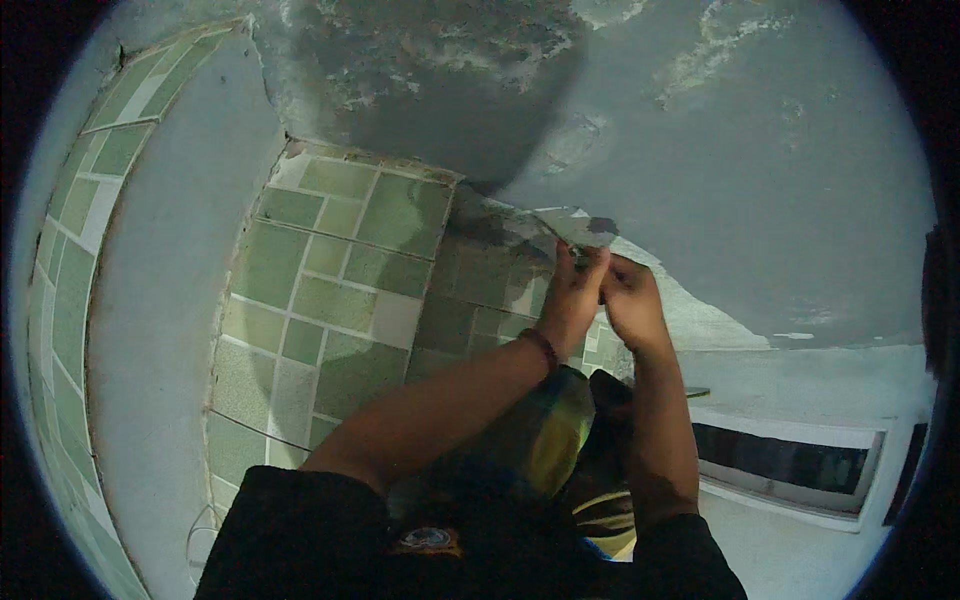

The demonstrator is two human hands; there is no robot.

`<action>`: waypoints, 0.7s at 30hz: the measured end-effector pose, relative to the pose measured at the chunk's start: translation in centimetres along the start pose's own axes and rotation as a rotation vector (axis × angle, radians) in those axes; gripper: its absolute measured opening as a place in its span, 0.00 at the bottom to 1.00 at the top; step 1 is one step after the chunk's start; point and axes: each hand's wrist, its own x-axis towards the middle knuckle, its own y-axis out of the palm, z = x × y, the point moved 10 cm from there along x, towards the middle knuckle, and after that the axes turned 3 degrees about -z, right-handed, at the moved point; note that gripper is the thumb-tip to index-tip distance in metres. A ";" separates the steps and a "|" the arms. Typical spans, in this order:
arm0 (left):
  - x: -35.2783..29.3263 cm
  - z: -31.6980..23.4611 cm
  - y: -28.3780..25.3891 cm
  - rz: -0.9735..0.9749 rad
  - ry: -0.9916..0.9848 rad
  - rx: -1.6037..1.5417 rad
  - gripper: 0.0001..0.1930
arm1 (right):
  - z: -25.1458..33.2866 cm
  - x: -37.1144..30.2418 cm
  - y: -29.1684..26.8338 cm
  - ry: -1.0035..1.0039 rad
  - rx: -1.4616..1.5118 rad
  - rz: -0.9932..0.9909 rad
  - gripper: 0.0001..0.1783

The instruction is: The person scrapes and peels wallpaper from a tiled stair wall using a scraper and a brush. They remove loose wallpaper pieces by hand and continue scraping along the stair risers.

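Close together in the middle of the head view, my two hands meet in front of the grey wall. The fingers of my left hand (575,300) point up and press together, and a dark band circles that wrist. Beside it, my right hand (636,300) has its fingers curled in toward the left one. A thin, dark, stick-like piece (549,230) shows just above the left fingertips; whether it is held or lies behind them I cannot tell. Whatever sits between the fingers is too small and shaded to name.
The grey wall (760,200) has rough, flaking patches and a pale strip low down. Green patchwork tiles (330,290) cover the surface at left, bordered by a grey band (180,300) and more tiles. A white-framed window (790,465) is at lower right.
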 end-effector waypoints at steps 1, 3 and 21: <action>-0.4 0.7 1.2 0.086 -0.043 -0.063 0.44 | -1.1 -0.1 -0.5 0.094 0.038 -0.064 0.18; -0.2 0.3 0.8 0.042 0.039 -0.122 0.44 | 0.0 0.1 0.3 -0.018 0.094 -0.023 0.18; -0.3 0.2 1.4 0.154 -0.017 -0.070 0.34 | 0.1 -0.6 -1.1 0.044 0.021 -0.050 0.18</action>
